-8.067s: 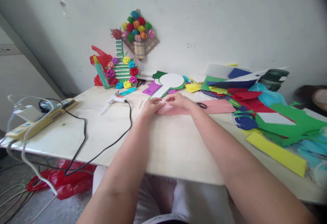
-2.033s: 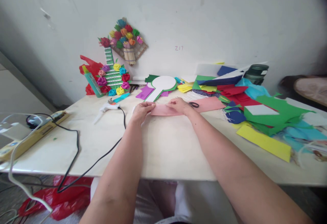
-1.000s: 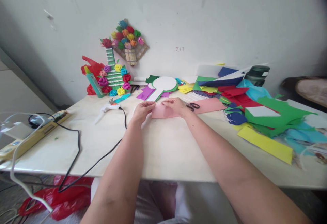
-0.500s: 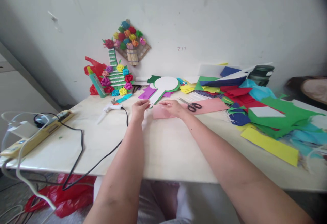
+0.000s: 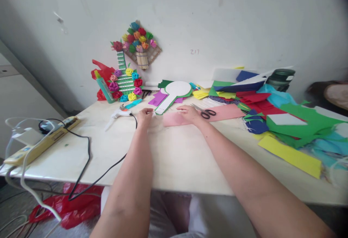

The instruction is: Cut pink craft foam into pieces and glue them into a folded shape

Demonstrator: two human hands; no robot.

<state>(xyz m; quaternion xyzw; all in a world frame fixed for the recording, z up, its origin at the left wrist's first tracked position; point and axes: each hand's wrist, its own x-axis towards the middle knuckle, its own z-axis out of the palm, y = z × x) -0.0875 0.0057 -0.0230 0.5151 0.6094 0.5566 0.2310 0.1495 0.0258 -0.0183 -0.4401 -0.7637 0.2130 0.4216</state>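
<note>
Risk was the pink strip sliding, since right hand only lay flat on it while left hand sat pinched shut near the glue gun.

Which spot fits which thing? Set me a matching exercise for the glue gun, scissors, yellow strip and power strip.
Things:
1. glue gun
2. scissors
3. yellow strip
4. power strip

Places:
A. far left end of the table
B. just left of the left hand
C. on the pink sheet, right of the right hand
D. right side, near the front edge

Pairs: 1-B, 2-C, 3-D, 4-A.
</note>
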